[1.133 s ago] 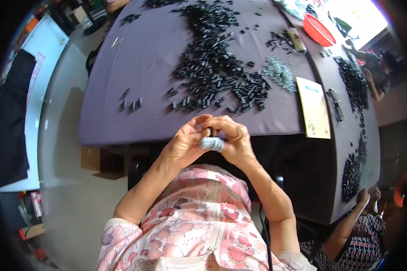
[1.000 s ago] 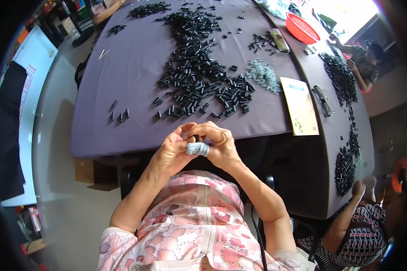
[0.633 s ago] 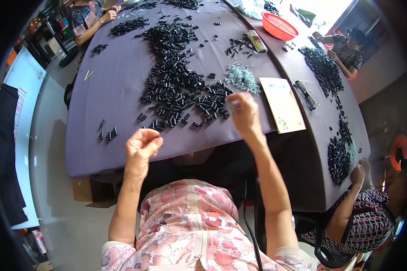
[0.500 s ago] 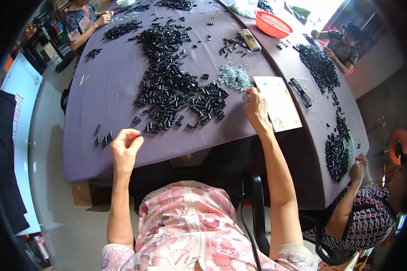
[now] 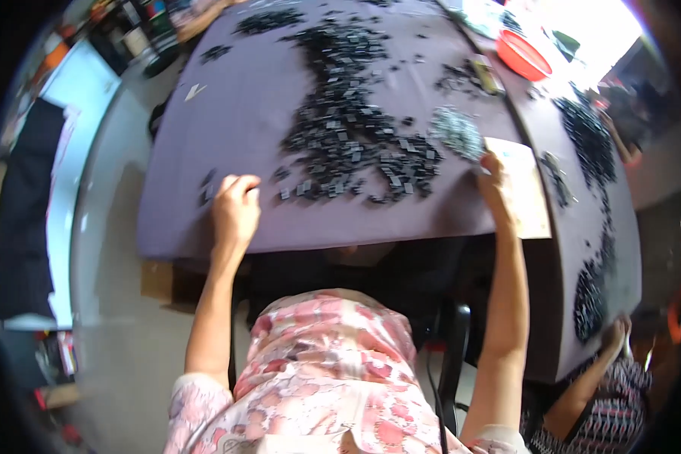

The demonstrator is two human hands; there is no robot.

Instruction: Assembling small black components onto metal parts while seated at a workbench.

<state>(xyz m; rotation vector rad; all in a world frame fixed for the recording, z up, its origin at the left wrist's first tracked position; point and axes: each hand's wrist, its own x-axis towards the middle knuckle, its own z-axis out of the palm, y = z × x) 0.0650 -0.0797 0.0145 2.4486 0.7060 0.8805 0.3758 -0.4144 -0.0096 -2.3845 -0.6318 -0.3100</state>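
Observation:
My left hand (image 5: 234,210) is over the front left of the cloth-covered table, its fingers closed on a small black piece (image 5: 251,187). Beside it lie several small black tube-like parts (image 5: 207,186), partly hidden behind the hand. A large heap of the same black parts (image 5: 340,113) spreads along the table's middle. My right hand (image 5: 496,185) is at the near edge of a pale grey-green pile of small pieces (image 5: 455,130), next to a sheet of paper (image 5: 528,189). Its fingers are pinched; what they hold is hidden by blur.
Dark-framed glasses (image 5: 556,178) lie right of the paper. Farther back are a red basket (image 5: 523,56) and a yellowish packet (image 5: 487,76). More black parts (image 5: 586,140) lie on the right-hand table. Co-workers sit at the right and far left. A chair armrest (image 5: 452,356) is beside me.
The whole view has shifted, with the table now farther right and blurred. My left hand has turned more back-up and moved toward the loose black parts. My right hand stays by the pale pile.

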